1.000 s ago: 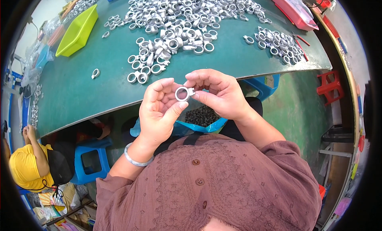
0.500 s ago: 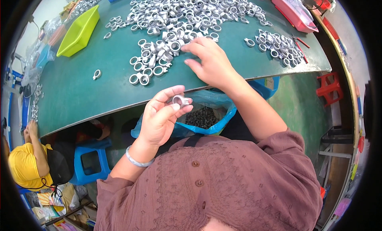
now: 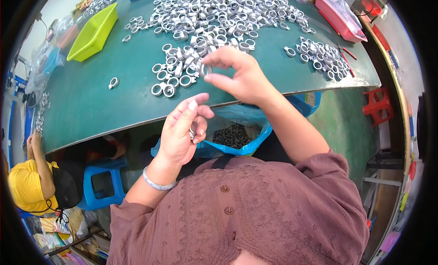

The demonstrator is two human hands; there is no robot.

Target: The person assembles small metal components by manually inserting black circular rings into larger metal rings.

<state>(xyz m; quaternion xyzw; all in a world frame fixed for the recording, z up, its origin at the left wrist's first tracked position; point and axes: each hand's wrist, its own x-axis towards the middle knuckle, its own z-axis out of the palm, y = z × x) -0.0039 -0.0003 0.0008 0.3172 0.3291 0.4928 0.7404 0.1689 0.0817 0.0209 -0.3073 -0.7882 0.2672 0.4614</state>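
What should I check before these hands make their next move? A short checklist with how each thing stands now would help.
1. Right hand has a grip: ok, thumb and fingertip pinch a silver metal ring.
2. Left hand is free: not ok, a second metal ring sits in its bent fingers.
3. Blue plastic bag is open: ok, its mouth gapes below the edge of the green table.
4. Red-handled pliers are away from both hands: ok, they lie by the small ring pile at right.
5. Held rings are flawless: cannot tell, too small.
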